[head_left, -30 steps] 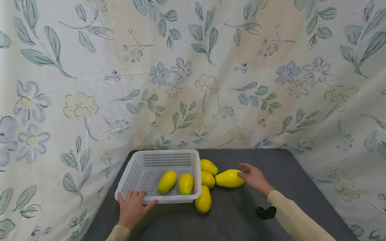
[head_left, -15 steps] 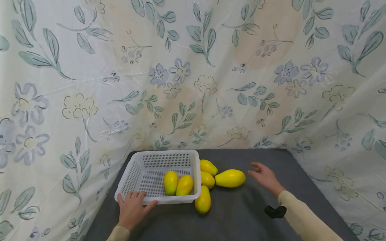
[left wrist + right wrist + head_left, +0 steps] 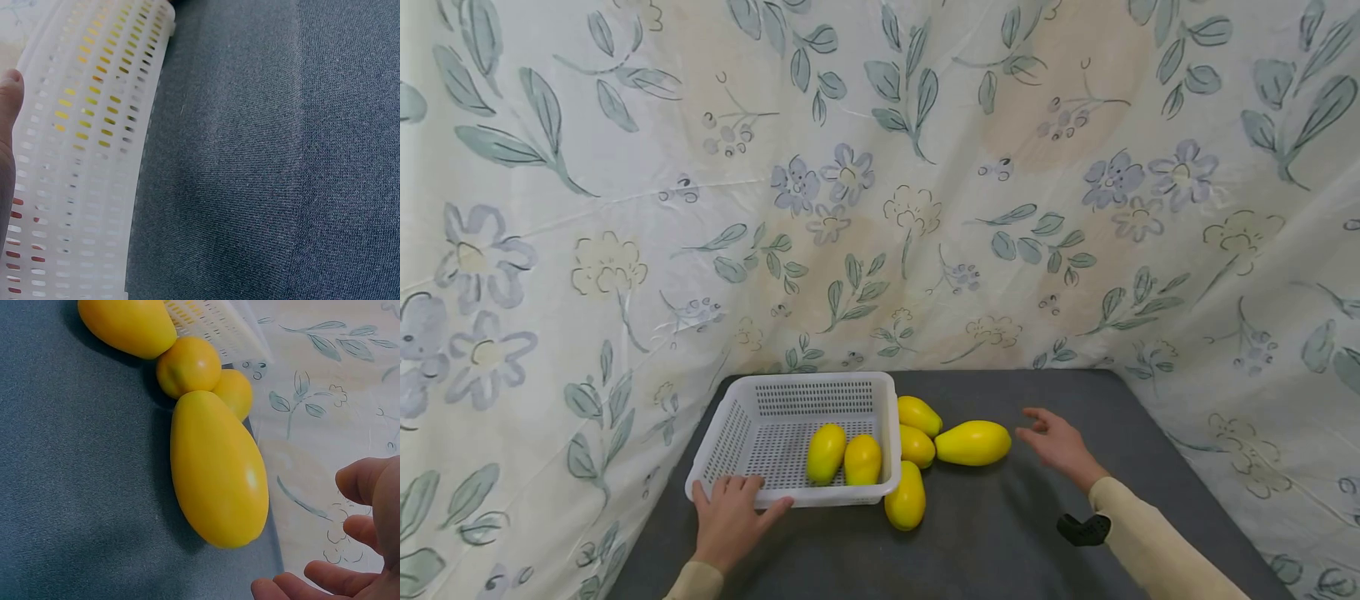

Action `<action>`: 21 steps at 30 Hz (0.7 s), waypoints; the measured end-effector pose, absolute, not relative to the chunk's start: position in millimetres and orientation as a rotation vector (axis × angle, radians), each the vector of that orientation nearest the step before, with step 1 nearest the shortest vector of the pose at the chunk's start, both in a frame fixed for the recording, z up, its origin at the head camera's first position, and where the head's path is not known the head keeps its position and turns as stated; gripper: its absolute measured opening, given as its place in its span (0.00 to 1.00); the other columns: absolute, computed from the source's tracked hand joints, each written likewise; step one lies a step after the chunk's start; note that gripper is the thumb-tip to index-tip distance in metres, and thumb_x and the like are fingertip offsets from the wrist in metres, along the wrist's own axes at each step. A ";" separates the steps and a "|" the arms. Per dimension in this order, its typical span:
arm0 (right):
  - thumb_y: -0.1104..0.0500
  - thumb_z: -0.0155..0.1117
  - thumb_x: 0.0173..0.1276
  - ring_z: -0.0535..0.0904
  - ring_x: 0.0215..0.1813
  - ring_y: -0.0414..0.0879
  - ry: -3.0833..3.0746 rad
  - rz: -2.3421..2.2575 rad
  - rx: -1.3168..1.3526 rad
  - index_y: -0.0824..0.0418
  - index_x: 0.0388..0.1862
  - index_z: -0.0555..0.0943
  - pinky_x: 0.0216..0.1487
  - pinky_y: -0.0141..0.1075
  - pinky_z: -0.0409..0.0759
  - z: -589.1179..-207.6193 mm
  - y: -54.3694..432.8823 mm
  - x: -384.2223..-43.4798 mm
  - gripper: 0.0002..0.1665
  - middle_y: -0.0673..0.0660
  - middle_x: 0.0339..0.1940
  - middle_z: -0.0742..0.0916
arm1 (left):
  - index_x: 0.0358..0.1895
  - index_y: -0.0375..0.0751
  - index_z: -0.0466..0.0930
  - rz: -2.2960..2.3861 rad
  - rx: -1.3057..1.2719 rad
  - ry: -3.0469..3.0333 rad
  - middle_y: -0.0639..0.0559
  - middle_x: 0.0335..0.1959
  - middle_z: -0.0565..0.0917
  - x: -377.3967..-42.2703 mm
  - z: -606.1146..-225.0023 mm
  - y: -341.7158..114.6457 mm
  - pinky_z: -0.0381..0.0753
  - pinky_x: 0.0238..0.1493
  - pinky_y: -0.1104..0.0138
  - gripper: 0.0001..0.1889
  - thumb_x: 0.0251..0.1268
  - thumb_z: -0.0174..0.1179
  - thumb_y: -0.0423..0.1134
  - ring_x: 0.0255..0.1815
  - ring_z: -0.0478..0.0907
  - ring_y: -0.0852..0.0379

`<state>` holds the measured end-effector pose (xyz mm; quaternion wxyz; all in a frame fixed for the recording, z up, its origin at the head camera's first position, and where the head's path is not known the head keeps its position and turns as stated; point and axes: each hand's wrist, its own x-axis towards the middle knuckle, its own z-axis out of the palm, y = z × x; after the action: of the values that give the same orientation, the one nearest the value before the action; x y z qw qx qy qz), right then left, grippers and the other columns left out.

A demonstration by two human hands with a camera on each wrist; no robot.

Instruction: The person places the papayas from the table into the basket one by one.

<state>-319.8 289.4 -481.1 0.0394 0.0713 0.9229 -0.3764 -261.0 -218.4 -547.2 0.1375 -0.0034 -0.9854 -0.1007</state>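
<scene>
My left hand (image 3: pixel 730 518) grips the front wall of a white slotted plastic basket (image 3: pixel 808 497) near its left corner. Skin tones show through the slots in the left wrist view. Inside the basket lie two yellow papayas, one greenish-yellow (image 3: pixel 826 454) and one (image 3: pixel 862 459) beside it on the right. My right hand (image 3: pixel 1062 450) hovers just right of a large papaya (image 3: pixel 973 443) on the table, apart from it. Its fingers are loosely bent and hold nothing; in the right wrist view the hand (image 3: pixel 369 550) is apart from that papaya (image 3: pixel 219 469) too.
Against the basket's right side lie more papayas: one at the back (image 3: pixel 919 414), one in the middle (image 3: pixel 917 447) and one at the front (image 3: pixel 905 497). The dark cloth-covered table (image 3: pixel 985 542) ends at a floral curtain (image 3: pixel 880 250) behind and along the sides.
My right hand has drawn back to the right from the large papaya, then stayed there. The two papayas in the basket have rolled and settled closer together. The left hand has kept its place.
</scene>
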 end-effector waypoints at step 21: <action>0.53 0.66 0.72 0.83 0.38 0.49 2.657 -1.317 -0.029 0.61 0.69 0.75 0.34 0.41 0.82 -521.1 191.9 -308.3 0.29 0.71 0.63 0.82 | 0.51 0.39 0.84 -0.271 -0.019 -2.851 0.34 0.51 0.85 -263.2 -549.4 -219.9 0.45 0.68 0.22 0.39 0.57 0.61 0.74 0.59 0.74 0.31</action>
<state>-308.3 191.9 -521.1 0.0879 -0.0096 0.8925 -0.4422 -263.2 -219.9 -549.4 0.1382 -0.0066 -0.9859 -0.0937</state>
